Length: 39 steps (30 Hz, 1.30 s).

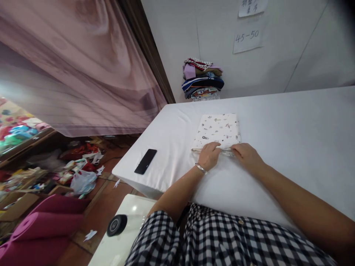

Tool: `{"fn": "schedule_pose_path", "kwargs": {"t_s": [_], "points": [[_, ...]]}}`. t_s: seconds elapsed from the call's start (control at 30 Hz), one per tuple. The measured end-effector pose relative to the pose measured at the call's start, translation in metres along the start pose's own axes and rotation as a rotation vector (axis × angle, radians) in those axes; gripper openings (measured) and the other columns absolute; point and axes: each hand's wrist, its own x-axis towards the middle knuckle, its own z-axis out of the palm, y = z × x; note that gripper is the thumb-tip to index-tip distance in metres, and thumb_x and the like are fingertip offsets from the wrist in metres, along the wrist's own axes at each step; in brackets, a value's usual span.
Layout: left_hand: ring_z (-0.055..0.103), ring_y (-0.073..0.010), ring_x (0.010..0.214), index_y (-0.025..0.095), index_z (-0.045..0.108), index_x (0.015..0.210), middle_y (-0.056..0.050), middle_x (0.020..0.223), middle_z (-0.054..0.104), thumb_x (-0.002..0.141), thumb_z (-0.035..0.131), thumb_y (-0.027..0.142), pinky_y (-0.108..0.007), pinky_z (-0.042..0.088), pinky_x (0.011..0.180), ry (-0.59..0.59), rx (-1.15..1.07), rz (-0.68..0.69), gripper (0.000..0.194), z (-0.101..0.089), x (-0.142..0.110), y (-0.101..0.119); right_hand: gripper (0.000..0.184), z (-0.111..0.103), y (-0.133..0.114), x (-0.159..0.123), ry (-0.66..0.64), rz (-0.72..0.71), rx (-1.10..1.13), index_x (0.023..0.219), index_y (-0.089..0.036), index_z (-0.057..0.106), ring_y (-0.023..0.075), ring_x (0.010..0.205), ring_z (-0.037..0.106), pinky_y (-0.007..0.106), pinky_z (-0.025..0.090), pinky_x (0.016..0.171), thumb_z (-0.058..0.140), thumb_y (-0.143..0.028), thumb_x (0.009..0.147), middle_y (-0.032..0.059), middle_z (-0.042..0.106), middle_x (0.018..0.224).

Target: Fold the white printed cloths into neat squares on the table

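A white cloth (217, 129) with small printed figures lies folded into a flat, layered rectangle on the white-covered table (291, 147). At its near edge, my left hand (210, 154) has its fingers closed on the folded layers, left of the middle. A bracelet circles that wrist. My right hand (246, 156) pinches the same edge at the near right corner, thumb and fingers pressed together. Both hands rest low, close to the tabletop. The fingertips are partly hidden by the cloth and the backs of the hands.
A black phone (145, 161) lies on the table's left side. Against the wall stands a stack of folded clothes (203, 79). A pink curtain (111, 66) hangs at the left. Below are a white surface with a round black object (117, 225) and rolled pink mats (47, 225).
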Motion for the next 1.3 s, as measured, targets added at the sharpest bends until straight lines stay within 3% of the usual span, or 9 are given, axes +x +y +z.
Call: {"fn": "schedule_pose_path", "kwargs": {"t_s": [0.1,0.27,0.37,0.53,0.93,1.1,1.3], "points": [[0.050,-0.0203,0.116,0.021,0.066,0.090,-0.006,0.116,0.061,0.091,0.045,0.015,-0.036,0.042,0.091,-0.060,0.019,0.046,0.022,0.000,0.005,0.008,0.024,0.000,0.000,0.000,-0.002,-0.008,0.002,0.088,-0.022,0.060,0.0217,0.076,0.062,0.039,0.047,0.075,0.036,-0.023,0.091,0.0052,0.069,0.083],[0.049,-0.0213,0.116,0.021,0.067,0.087,-0.005,0.119,0.060,0.092,0.050,0.027,-0.037,0.042,0.091,-0.126,0.030,-0.016,0.019,0.003,0.015,0.015,0.023,0.002,0.002,0.000,0.037,-0.038,0.028,0.088,-0.023,0.059,0.0215,0.078,0.062,0.039,0.046,0.077,0.037,-0.022,0.091,0.0043,0.069,0.084],[0.050,-0.0217,0.115,0.021,0.067,0.085,-0.005,0.118,0.061,0.091,0.051,0.025,-0.038,0.042,0.092,-0.132,0.026,-0.031,0.018,0.008,0.017,0.017,0.024,0.001,0.001,0.000,0.035,-0.050,0.029,0.089,-0.025,0.060,0.0214,0.080,0.062,0.040,0.046,0.079,0.036,-0.022,0.092,0.0039,0.069,0.085],[0.050,-0.0209,0.115,0.021,0.067,0.089,-0.006,0.118,0.060,0.092,0.045,0.021,-0.038,0.043,0.093,-0.097,-0.058,-0.050,0.022,0.009,0.015,0.018,0.025,-0.001,0.001,0.001,0.053,-0.065,0.013,0.096,-0.024,0.061,0.0228,0.089,0.063,0.042,0.045,0.085,0.037,-0.022,0.092,0.0054,0.070,0.094],[0.054,-0.0187,0.106,0.019,0.063,0.090,-0.007,0.113,0.062,0.092,0.045,0.021,-0.037,0.043,0.092,-0.019,-0.191,-0.130,0.019,0.017,0.012,0.020,0.026,0.000,-0.001,0.001,-0.105,-0.135,-0.039,0.108,-0.022,0.057,0.0240,0.087,0.063,0.042,0.045,0.083,0.044,-0.020,0.085,0.0061,0.069,0.096],[0.056,-0.0187,0.104,0.019,0.062,0.090,-0.006,0.111,0.063,0.091,0.048,0.022,-0.037,0.042,0.092,-0.047,-0.175,-0.139,0.014,0.016,0.013,0.022,0.025,0.005,0.001,0.000,-0.034,-0.080,-0.042,0.107,-0.025,0.057,0.0235,0.083,0.064,0.042,0.045,0.082,0.038,-0.023,0.092,0.0049,0.070,0.091],[0.056,-0.0193,0.108,0.018,0.056,0.105,-0.008,0.112,0.063,0.089,0.051,0.020,-0.038,0.041,0.093,-0.067,-0.099,-0.137,0.017,0.006,0.004,0.009,0.027,0.003,0.003,-0.002,-0.005,-0.080,-0.024,0.107,-0.026,0.061,0.0240,0.082,0.064,0.044,0.046,0.084,0.038,-0.026,0.093,0.0050,0.070,0.088]]}}
